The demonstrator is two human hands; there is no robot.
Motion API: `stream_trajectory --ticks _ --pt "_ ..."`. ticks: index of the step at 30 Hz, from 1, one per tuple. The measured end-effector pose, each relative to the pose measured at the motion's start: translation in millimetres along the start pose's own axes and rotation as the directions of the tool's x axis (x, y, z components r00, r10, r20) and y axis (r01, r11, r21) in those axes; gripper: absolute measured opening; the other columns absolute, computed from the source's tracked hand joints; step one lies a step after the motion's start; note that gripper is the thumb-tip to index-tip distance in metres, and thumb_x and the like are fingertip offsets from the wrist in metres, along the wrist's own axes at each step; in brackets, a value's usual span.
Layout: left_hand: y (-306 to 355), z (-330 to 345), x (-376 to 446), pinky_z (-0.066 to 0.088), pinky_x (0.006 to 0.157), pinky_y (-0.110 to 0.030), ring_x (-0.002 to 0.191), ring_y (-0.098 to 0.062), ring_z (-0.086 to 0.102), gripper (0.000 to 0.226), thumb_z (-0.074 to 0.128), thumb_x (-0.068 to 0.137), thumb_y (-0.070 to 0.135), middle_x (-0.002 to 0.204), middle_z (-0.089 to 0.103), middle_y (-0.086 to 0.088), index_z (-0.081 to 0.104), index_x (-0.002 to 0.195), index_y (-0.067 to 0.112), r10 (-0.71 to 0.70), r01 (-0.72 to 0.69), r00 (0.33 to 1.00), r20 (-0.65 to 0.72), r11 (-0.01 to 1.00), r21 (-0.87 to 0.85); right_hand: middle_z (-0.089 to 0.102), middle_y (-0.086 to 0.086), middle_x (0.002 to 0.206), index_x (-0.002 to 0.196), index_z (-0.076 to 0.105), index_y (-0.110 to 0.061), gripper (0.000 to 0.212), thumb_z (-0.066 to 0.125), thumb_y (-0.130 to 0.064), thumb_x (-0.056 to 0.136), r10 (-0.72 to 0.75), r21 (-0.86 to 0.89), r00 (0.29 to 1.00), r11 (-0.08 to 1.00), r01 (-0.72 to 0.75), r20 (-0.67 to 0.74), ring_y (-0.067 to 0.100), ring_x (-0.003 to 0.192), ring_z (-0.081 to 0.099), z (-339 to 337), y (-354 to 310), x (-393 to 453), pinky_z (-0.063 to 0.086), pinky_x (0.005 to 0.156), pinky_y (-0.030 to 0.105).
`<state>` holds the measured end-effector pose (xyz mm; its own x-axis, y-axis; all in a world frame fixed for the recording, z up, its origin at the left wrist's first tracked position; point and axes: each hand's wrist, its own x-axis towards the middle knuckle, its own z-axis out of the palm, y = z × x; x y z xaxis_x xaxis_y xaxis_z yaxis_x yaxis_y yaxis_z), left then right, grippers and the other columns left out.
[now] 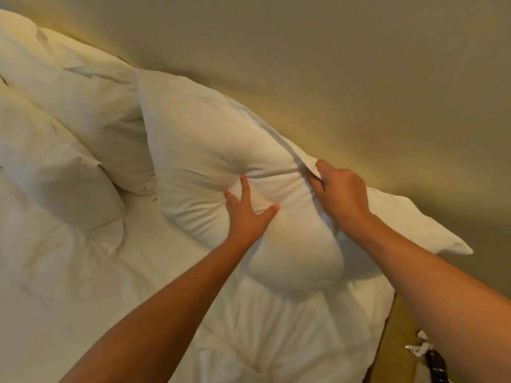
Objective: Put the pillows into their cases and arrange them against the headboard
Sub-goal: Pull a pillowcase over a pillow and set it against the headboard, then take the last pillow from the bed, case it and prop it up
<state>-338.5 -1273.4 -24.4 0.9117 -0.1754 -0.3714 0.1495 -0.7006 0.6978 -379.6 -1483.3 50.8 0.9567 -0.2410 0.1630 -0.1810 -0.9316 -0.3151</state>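
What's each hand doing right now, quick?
Left hand: open, fingers spread, pressing flat into the pillow.
Right hand: closed, gripping the pillow's upper edge.

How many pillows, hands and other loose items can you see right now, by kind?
Pillows: 3 – the one being handled, one behind it on the left, one in front on the left
Hands: 2 – left hand, right hand
Crumpled paper scraps: 1 cluster
Dark object: 1
Total: 7
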Motion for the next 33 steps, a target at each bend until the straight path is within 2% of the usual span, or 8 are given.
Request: stream_trajectory --ticks 3,7,10,13,17,22,27,33 --pt "-3.3 2.3 4.2 0.023 0.121 -0.052 0.156 -0.044 0.004 0.119 0.065 0.075 0.078 0.168 -0.014 -0.021 -0.016 0.156 0.046 -0.030 0.028 0.999 0.037 0.999 0.044 0.062 0.014 0.072 0.086 0.040 -0.019 0.043 0.037 -0.056 0.106 0.031 -0.054 0.992 0.998 -0.024 0.120 0.039 0.064 0.054 -2.5 5.4 6.5 0.041 0.057 0.039" --pt "-15.3 -5.1 -14.2 0.023 0.122 -0.049 0.156 -0.040 0.011 0.117 0.065 0.078 0.075 0.171 0.002 -0.017 -0.012 0.159 0.039 -0.039 0.029 0.997 0.072 0.990 0.140 0.068 0.013 0.088 0.095 0.046 -0.016 0.037 0.040 -0.050 0.107 0.059 -0.051 0.967 0.998 -0.048 0.248 0.035 0.072 0.053 -1.5 15.6 -3.7 0.041 0.060 0.039" --pt "-8.0 -7.1 -36.2 0.022 0.122 -0.048 0.155 -0.036 0.016 0.111 0.066 0.084 0.067 0.170 0.011 -0.014 -0.006 0.162 0.033 -0.048 0.023 0.991 0.121 0.979 0.202 0.071 0.010 0.104 0.114 0.054 -0.017 0.028 0.048 -0.043 0.105 0.083 0.001 0.962 0.996 -0.086 0.260 0.035 0.086 0.062 -10.3 21.8 -14.3 0.044 0.067 0.039" --pt "7.6 -8.8 -65.0 0.023 0.122 -0.046 0.154 -0.032 0.020 0.103 0.064 0.088 0.061 0.170 0.018 -0.010 0.002 0.163 0.027 -0.042 0.005 0.987 0.158 0.974 0.227 0.065 0.009 0.126 0.136 0.051 -0.019 0.040 0.058 -0.038 0.101 0.062 0.088 0.961 0.992 -0.088 0.269 0.035 0.109 0.063 -24.5 26.7 -28.1 0.052 0.083 0.043" --pt "27.3 -13.6 -109.8 0.025 0.122 -0.042 0.153 -0.027 0.027 0.085 0.064 0.094 0.052 0.167 0.028 -0.005 0.023 0.162 0.021 -0.042 0.005 0.985 0.170 0.978 0.210 0.054 0.012 0.142 0.150 0.042 -0.018 0.061 0.064 -0.036 0.097 -0.025 0.082 0.974 0.997 0.007 0.224 0.035 0.125 0.054 -43.8 29.1 -49.2 0.047 0.102 0.047" --pt "18.5 -29.1 -179.2 0.030 0.117 -0.037 0.147 -0.024 0.036 0.068 0.062 0.095 0.053 0.161 0.038 -0.004 0.042 0.153 0.024 -0.164 0.138 0.978 0.132 0.973 0.184 0.040 0.013 0.161 0.157 0.036 -0.016 0.068 0.063 -0.035 0.098 -0.257 0.133 0.940 0.964 0.231 0.224 0.034 0.146 0.040 -55.0 2.2 -84.5 0.037 0.118 0.048" --pt "-34.8 -58.4 -271.1 0.033 0.114 -0.036 0.144 -0.023 0.040 0.063 0.060 0.096 0.054 0.158 0.041 -0.003 0.046 0.150 0.025 -0.352 0.349 0.936 0.009 0.931 0.111 0.048 0.013 0.156 0.157 0.037 -0.014 0.069 0.064 -0.037 0.098 -0.467 0.233 0.803 0.884 0.406 0.370 0.033 0.140 0.048 -30.3 -62.6 -126.5 0.043 0.114 0.046" --pt "-125.6 -91.6 -433.5 0.036 0.107 -0.031 0.139 -0.024 0.046 0.060 0.059 0.096 0.054 0.154 0.046 -0.005 0.050 0.147 0.024 -0.625 0.616 0.756 -0.194 0.780 -0.110 0.055 0.009 0.146 0.150 0.042 -0.018 0.059 0.059 -0.043 0.100 -0.674 0.321 0.480 0.712 0.624 0.562 0.030 0.129 0.055 13.3 -168.7 -220.3 0.046 0.103 0.043"
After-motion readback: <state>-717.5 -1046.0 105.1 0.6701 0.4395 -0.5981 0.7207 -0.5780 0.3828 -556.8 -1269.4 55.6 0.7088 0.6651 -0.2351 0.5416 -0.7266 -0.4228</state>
